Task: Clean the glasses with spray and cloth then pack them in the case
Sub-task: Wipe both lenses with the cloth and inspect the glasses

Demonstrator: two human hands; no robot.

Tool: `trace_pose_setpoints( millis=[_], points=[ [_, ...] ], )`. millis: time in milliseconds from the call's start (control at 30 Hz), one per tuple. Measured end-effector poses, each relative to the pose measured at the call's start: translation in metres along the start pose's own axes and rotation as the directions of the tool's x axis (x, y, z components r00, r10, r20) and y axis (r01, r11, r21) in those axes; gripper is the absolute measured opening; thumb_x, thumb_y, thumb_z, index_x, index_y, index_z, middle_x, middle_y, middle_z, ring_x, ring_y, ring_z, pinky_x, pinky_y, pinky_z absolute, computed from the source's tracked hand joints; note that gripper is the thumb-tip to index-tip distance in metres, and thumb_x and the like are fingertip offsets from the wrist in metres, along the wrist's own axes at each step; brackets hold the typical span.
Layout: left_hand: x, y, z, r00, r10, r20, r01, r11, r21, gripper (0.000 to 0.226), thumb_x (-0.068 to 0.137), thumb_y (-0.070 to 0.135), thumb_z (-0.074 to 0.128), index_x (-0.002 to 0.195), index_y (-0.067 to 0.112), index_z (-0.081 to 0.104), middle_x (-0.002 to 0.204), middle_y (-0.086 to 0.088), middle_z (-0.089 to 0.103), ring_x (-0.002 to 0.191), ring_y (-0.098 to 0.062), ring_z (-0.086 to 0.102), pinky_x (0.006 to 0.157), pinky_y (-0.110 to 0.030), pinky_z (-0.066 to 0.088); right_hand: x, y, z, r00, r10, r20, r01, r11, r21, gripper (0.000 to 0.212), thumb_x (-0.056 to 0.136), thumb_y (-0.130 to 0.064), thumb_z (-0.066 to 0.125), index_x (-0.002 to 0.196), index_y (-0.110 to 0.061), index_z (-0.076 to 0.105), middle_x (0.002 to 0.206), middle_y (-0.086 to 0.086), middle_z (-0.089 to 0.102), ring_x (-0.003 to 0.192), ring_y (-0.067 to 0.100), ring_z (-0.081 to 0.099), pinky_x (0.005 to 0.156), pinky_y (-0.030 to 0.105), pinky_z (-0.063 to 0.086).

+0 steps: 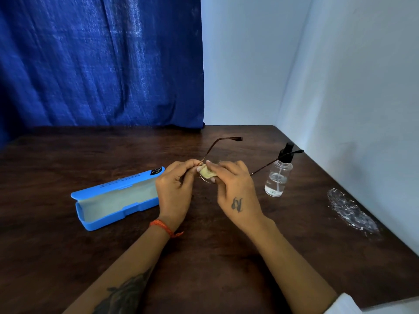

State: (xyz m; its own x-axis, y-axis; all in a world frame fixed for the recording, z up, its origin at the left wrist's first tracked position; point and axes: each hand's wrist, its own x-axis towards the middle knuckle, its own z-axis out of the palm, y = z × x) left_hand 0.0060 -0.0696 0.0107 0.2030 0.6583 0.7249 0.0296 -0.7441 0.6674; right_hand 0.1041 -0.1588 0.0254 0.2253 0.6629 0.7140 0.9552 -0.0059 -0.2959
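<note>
Both hands meet above the dark wooden table (pixel 68 257): left hand (pixel 174 191) pinches the one pair of thin brown-armed glasses (pixel 212 149) at its hinge, right hand (pixel 235 189) presses one pale yellow cloth (pixel 208 172) on a lens. One open blue plastic case (pixel 113 200) lies left, one clear spray bottle (pixel 278 175) right.

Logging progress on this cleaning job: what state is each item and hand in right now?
glasses: arms unfolded, held above the table
cloth: bunched, pressed on a lens
case: open, nothing inside, lying on the table
spray bottle: upright, partly filled, untouched
left hand: pinching the frame
right hand: gripping the cloth
</note>
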Motion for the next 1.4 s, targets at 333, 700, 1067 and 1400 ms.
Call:
trace_pose_setpoints(
  millis=[333,700,1067,1400],
  points=[
    [0.001,0.002,0.000,1.000,0.018,0.004,-0.018,1.000,0.019,0.018,0.079,0.005,0.066,0.096,0.008,0.070,0.083,0.005,0.064,0.081,0.012,0.056,0.075,-0.005,0.043,0.001,-0.004,-0.005,0.995,-0.036,-0.098,0.013,0.975,-0.223,0.030,0.078,-0.009,0.042,0.086,-0.005,0.071,0.078,0.005,0.070,0.073,0.023,0.055,0.066,0.025,0.042],
    [0.003,0.001,-0.005,0.999,-0.013,-0.035,0.013,1.000,0.009,0.020,0.079,0.004,0.066,0.098,0.011,0.069,0.085,0.006,0.064,0.083,0.014,0.056,0.075,-0.003,0.042,-0.004,-0.007,-0.007,0.995,-0.062,-0.084,0.067,0.996,0.058,0.027,0.073,0.000,0.053,0.088,-0.009,0.073,0.086,-0.001,0.073,0.079,0.017,0.057,0.072,0.018,0.045],
    [0.001,0.003,-0.003,0.997,0.075,0.015,-0.076,0.995,0.057,0.018,0.079,0.002,0.066,0.096,0.009,0.070,0.083,0.006,0.063,0.081,0.005,0.056,0.075,-0.003,0.042,-0.001,-0.015,0.005,0.997,0.073,-0.037,-0.077,0.990,-0.120,0.038,0.074,-0.008,0.042,0.100,-0.005,0.069,0.095,0.010,0.070,0.081,0.027,0.060,0.073,0.030,0.050],
    [0.003,0.003,-0.006,0.999,0.042,-0.012,-0.041,0.998,0.054,0.018,0.079,0.003,0.066,0.096,0.007,0.070,0.083,0.006,0.062,0.081,0.010,0.056,0.074,-0.003,0.041,-0.006,-0.014,-0.002,0.994,0.009,-0.106,-0.020,0.994,-0.107,0.031,0.073,-0.012,0.047,0.088,-0.005,0.073,0.084,0.008,0.070,0.075,0.023,0.060,0.070,0.026,0.050]
  ],
)
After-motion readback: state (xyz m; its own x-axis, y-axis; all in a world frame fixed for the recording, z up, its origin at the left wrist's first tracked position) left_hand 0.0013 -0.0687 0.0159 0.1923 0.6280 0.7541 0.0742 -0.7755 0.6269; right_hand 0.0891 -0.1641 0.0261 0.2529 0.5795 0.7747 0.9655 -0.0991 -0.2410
